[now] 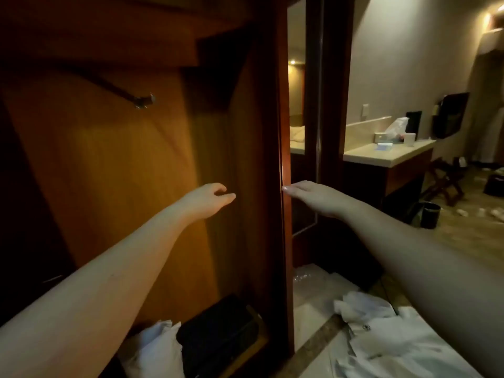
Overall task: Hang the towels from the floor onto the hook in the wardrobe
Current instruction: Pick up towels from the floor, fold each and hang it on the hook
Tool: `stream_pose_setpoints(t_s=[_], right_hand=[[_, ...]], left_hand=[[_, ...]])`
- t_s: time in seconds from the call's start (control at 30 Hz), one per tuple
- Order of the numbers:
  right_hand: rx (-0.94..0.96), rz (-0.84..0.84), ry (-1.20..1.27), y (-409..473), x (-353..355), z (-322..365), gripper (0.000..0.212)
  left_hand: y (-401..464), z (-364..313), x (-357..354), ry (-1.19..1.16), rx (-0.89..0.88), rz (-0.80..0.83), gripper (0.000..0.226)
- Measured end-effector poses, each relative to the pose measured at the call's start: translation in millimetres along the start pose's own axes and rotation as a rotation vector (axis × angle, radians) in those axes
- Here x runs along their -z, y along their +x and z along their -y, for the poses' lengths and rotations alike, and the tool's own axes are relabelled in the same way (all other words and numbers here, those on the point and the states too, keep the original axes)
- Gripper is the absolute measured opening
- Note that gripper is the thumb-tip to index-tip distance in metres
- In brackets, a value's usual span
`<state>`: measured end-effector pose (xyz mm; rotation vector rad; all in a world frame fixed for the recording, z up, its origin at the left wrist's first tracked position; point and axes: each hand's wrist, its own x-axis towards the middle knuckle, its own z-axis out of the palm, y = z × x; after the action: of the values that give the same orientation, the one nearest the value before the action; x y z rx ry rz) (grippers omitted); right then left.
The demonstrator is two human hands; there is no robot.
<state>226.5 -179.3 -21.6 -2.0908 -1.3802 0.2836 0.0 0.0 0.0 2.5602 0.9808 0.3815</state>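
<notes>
Empty hands (pixel 207 199) reach into wardrobe (pixel 114 165), towels (pixel 387 339) floored

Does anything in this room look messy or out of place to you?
Yes. White towels lie crumpled on the floor beside the wardrobe, and another white bundle is slumped in the wardrobe's bottom. The hook inside hangs bare. Small pale scraps litter the far floor. Both hands, left hand and right hand, hold nothing.

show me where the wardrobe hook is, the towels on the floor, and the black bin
wardrobe hook (pixel 144 101), head view, on its metal tip.
towels (pixel 395 342), head view, on the white pile's middle.
black bin (pixel 431 215), head view, on its side wall.
</notes>
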Motion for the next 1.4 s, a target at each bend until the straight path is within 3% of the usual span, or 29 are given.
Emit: stream_pose_setpoints(t_s=[0.13,0.37,0.63,0.77,1.03,1.17,1.4], right_hand=[[-0.005,-0.009,-0.157,9,-19,-41,0.086],[-0.070,0.065,-0.210,39,-67,-136,0.077],[-0.328,0.099,-0.219,55,-114,-242,0.080],[-0.449,0.133,-0.191,43,-137,-302,0.071],[-0.632,0.233,-0.187,28,-159,-434,0.071],[-0.679,0.276,-0.169,24,-160,-513,0.072],[-0.749,0.445,-0.106,20,-141,-667,0.068]], left_hand=[[26,0,-37,0.093,-0.049,0.058,0.063],[96,11,-133,0.066,-0.116,0.120,0.061],[178,6,-260,-0.083,-0.156,0.299,0.055],[206,-4,-328,-0.072,-0.181,0.443,0.053],[257,-42,-458,0.009,-0.114,0.645,0.051],[288,-74,-528,0.047,-0.090,0.671,0.051],[330,-146,-656,0.038,0.059,0.810,0.042]])
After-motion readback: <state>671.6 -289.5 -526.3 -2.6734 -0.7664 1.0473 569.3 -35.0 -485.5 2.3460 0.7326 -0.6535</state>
